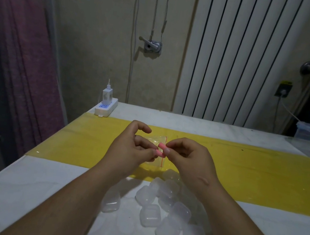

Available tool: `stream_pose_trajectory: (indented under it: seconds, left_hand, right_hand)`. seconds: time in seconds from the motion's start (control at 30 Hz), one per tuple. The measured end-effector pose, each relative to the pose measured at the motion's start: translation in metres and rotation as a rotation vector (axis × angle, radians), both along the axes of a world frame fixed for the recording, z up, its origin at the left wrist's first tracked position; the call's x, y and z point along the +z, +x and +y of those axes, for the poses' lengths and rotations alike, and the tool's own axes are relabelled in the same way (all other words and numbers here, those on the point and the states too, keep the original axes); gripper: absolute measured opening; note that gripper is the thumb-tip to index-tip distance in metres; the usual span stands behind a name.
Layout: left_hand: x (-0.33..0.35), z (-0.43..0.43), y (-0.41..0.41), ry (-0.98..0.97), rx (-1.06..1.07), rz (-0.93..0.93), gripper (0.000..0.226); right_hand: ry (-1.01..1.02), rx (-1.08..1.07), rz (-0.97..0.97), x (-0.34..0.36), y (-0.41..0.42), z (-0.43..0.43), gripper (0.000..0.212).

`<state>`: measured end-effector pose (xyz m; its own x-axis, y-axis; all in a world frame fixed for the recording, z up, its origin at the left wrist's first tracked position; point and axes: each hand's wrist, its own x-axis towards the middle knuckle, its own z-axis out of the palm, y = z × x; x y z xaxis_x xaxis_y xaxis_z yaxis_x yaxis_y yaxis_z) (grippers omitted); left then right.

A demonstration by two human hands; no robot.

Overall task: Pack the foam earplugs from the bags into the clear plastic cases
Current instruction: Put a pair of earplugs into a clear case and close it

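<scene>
**Two earplugs halfway out of the bag**

Two pink foam earplugs [163,145] sit side by side at the red-lined mouth of a small zip bag [158,139], which is held up between both hands. How much of the foam is still inside the film cannot be told. The right hand [188,157], just right of the bag, pinches the plugs' ends between thumb and fingertip. The left hand [136,148], just left of it, has its lower fingers closed on the bag and against the lower plug, with the forefinger arched free above.

The step in hand looks like drawing the pair clear of the bag. It should go best if the left hand keeps the film taut and the mouth open while the right pulls straight along the plugs' length. The pinch should be light: squeezed foam flattens and slips, and one plug may stay behind.

A heap of clear plastic cases [159,205] lies nearer the person than the bag, and all appear closed. One will need opening, so the emptied bag should be dropped first. A yellow band [241,167] on the white table [24,189] runs beneath the bag. A power strip [106,109] sits beyond the bag to its left.
</scene>
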<state>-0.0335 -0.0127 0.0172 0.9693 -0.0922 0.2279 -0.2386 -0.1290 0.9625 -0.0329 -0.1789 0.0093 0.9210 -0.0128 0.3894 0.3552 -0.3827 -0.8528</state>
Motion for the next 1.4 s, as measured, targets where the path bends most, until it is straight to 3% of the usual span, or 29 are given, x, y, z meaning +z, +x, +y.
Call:
stream_pose_trajectory:
  seconds: [0.3,0.4,0.47,0.6,0.67,1.07,1.4]
  left_hand:
    - [0.000,0.001,0.002,-0.026,0.020,-0.021,0.037]
    - [-0.004,0.007,0.007,0.297,0.061,-0.151,0.015]
    - [-0.002,0.013,0.005,0.492,-0.043,-0.145,0.013]
    - [-0.003,0.019,-0.002,0.927,-0.252,-0.072,0.034]
    - [-0.005,0.017,-0.002,1.039,-0.273,-0.071,0.041]
    - [-0.009,0.023,0.003,0.780,-0.204,-0.167,0.027]
    - [-0.010,0.016,0.001,0.682,-0.377,-0.048,0.021]
  right_hand:
    - [-0.021,0.020,0.016,0.000,-0.003,0.005,0.014]
    - [-0.014,-0.047,0.013,0.000,-0.002,0.003,0.015]
    - [-0.019,-0.080,0.011,0.000,-0.002,0.000,0.015]
    - [-0.081,-0.132,0.008,0.001,-0.002,-0.003,0.015]
    - [-0.097,-0.132,0.009,0.001,-0.001,-0.003,0.015]
    - [-0.059,-0.100,0.089,0.010,-0.006,-0.009,0.022]
    - [-0.107,-0.131,0.093,0.009,-0.006,-0.006,0.021]
